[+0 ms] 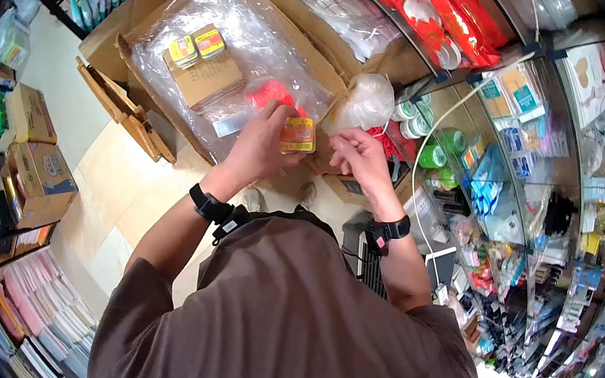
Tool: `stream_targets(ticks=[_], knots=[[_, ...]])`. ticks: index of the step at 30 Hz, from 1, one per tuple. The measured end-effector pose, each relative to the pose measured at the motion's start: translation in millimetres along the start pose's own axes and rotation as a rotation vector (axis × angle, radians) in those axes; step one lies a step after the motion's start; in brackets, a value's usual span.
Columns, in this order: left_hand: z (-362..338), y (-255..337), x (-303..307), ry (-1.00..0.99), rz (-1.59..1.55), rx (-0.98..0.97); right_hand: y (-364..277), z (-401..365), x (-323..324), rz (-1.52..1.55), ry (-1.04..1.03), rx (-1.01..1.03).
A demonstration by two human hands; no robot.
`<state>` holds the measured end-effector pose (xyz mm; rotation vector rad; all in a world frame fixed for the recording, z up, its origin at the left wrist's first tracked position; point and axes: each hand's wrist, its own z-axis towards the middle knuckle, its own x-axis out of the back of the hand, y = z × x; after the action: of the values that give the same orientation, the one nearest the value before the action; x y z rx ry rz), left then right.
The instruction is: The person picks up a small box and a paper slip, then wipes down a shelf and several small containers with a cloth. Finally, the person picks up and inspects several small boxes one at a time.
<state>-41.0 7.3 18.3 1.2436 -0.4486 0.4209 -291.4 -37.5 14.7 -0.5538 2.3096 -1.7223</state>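
Note:
My left hand [260,145] is closed around a small yellow-and-red packet [297,135] with printing on its face. Just to its right, my right hand [361,158] has its fingers loosely bent and apart, with nothing seen in them. Beyond the hands, a large carton [320,64] stands open and is lined with clear plastic film [262,30]. On the film lies a smaller brown cardboard box [208,79], with two similar yellow packets [196,45] on top. A bright red item [271,95] lies right behind my left hand.
A knotted white plastic bag [367,100] sits beside the carton's near right corner. Glass shelves [512,154] crowded with packaged goods run along the right, with a white cable [425,134] hanging across. Cartons [41,177] and stacked folders [47,307] line the left.

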Motion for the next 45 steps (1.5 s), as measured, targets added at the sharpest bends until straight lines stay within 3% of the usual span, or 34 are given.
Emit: stream_targets(ticks=[4,7,13,17,22,24,27,34,41,45], knots=[[-3,6,-18,-0.040,0.017,-0.094,3,-7,-19,0.041,-0.025,-0.005],[-1,11,-24,-0.042,0.013,-0.138,15,-14,-27,0.027,0.073,0.089],[9,10,-26,-0.125,-0.077,-0.176,4,-29,-8,0.224,0.073,0.021],[15,12,-30,-0.179,-0.118,-0.069,7,-37,8,0.411,0.160,-0.012],[18,-1,-36,-0.121,-0.047,-0.077,37,-53,66,0.496,0.377,-0.027],[20,9,-31,-0.194,-0.100,0.077,52,-61,95,0.494,0.556,-0.024],[17,6,-33,-0.184,-0.069,0.162,82,-70,144,0.506,0.735,-0.048],[25,9,-43,-0.107,-0.034,0.150,110,-90,239,0.489,0.984,0.014],[41,32,-63,-0.138,-0.036,0.158,115,-73,318,0.120,1.102,-0.038],[45,39,-76,-0.140,-0.019,0.150,114,-40,371,-0.316,1.149,-0.042]])
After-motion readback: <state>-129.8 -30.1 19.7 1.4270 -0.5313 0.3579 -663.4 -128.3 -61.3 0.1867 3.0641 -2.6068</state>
